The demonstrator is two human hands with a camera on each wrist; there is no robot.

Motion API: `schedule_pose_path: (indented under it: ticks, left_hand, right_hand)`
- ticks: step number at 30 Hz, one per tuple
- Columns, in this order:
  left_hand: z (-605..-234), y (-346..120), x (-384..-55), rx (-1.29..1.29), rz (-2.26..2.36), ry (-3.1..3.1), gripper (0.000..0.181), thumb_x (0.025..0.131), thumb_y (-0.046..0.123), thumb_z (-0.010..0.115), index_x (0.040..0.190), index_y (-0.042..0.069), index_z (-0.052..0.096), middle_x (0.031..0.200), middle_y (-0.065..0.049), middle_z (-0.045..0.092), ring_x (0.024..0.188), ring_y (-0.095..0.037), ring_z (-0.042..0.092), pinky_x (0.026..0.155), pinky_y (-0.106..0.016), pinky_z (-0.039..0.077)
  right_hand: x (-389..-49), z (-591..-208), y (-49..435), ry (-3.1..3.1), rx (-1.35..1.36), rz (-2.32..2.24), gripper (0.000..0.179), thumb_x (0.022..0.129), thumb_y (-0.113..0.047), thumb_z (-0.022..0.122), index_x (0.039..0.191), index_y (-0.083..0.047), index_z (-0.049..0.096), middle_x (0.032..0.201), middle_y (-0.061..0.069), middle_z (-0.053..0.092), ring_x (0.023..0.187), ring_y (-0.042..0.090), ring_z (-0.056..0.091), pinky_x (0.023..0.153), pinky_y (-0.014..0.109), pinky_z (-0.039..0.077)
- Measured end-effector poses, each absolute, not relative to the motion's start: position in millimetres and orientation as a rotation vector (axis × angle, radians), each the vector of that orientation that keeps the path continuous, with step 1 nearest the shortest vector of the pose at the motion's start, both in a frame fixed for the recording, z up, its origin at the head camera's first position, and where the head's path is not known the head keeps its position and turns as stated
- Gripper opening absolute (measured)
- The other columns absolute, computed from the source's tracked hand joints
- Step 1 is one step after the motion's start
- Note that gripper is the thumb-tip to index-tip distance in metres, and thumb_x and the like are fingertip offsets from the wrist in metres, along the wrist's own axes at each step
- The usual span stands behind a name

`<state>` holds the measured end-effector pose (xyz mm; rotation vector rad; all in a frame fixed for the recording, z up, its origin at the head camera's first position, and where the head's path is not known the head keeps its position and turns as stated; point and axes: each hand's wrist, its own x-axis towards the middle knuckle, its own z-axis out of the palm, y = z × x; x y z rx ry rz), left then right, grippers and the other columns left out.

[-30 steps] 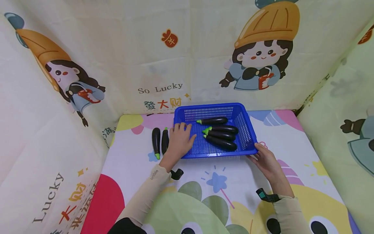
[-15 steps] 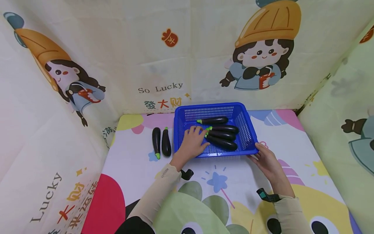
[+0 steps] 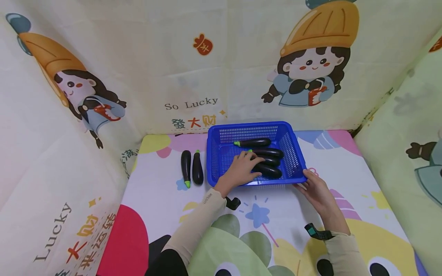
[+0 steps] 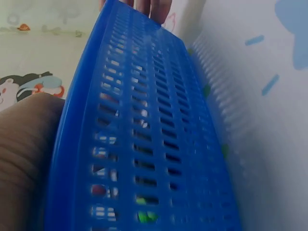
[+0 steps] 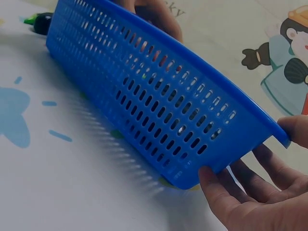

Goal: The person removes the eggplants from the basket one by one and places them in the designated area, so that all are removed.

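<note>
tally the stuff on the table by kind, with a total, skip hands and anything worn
Blue basket: 1
Eggplants: 6 (4 in the basket, 2 outside it)
Total: 7

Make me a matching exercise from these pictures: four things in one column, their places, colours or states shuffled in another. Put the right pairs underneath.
Things
1. basket
2. left hand
3. right hand
4. two eggplants lying apart from the others

Places, colours or states
A. gripping a near corner, on the person's right
B. blue, with slotted walls
C. on the table, to the person's left
D. above other eggplants, within the rim

Right pairs: 1-B, 2-D, 3-A, 4-C
</note>
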<state>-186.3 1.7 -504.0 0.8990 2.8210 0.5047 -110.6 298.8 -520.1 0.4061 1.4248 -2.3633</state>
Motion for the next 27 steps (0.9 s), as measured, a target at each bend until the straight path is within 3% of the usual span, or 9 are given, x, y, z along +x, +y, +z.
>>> schedule_pose_path:
  ticks: [19,27]
  left_hand:
    - [-512.8,27.3,-196.9,0.919,0.437,2.798,0.045,0.101,0.04,0.067,0.145,0.036,0.06,0.147,0.003,0.059,0.139,-0.027,0.049,0.12,-0.059,0.039]
    - [-512.9,28.6,-197.0,0.921,0.433,2.806,0.04,0.101,0.037,0.069,0.141,0.034,0.065,0.141,0.003,0.061,0.131,-0.023,0.053,0.116,-0.055,0.044]
  right_hand:
    - [-111.0,-521.4,301.2,1.366,0.413,-2.392,0.037,0.11,-0.03,0.051,0.146,-0.025,0.052,0.134,-0.012,0.06,0.131,0.011,0.051,0.099,0.027,0.059]
    - [-110.9,-522.0,301.8,1.389,0.393,-2.373,0.041,0.111,-0.032,0.05,0.151,-0.025,0.045,0.135,-0.013,0.058,0.129,0.009,0.054,0.1,0.027,0.058]
